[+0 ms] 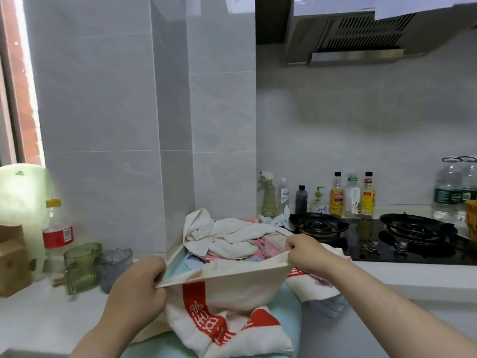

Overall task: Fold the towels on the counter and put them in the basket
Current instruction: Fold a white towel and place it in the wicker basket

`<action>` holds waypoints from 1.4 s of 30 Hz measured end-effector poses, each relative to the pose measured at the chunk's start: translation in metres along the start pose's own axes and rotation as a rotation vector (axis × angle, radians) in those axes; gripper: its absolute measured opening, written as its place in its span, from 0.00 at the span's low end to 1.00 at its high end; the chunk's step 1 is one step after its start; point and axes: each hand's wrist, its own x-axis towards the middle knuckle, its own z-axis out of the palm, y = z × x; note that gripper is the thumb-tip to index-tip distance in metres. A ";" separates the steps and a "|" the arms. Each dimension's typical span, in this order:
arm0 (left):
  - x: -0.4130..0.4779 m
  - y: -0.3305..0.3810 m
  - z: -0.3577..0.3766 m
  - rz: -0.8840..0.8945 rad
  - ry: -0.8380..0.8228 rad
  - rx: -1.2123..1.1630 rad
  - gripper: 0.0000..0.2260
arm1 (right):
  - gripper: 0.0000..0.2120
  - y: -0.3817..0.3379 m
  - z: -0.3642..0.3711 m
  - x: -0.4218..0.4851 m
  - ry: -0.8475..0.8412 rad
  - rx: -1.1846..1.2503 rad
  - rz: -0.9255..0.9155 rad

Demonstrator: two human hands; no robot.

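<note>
A white towel with red print [232,288] is stretched between my two hands above the counter. My left hand [140,285] pinches its left corner and my right hand [305,250] pinches its right corner. The lower part of the towel sags onto a light blue towel [160,346] lying flat on the counter. Behind it sits a heap of loose towels [227,236], white, pink and blue. At the far right edge shows a sliver of a woven basket [471,220].
A black gas hob [387,239] lies to the right, with several bottles [352,196] along the wall behind it. On the left stand a green glass jug [81,267], a grey glass [113,267], a red-labelled bottle [56,233] and a cardboard box [13,259].
</note>
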 end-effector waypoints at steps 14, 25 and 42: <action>0.006 -0.009 -0.017 -0.087 -0.005 -0.207 0.22 | 0.09 -0.009 -0.016 -0.001 0.125 0.725 0.105; 0.099 0.018 -0.053 -0.311 0.212 -0.593 0.05 | 0.10 -0.071 -0.084 0.008 0.104 1.073 -0.017; 0.160 0.034 -0.116 -0.236 -0.102 -0.690 0.04 | 0.11 -0.102 -0.138 0.001 0.282 0.626 -0.252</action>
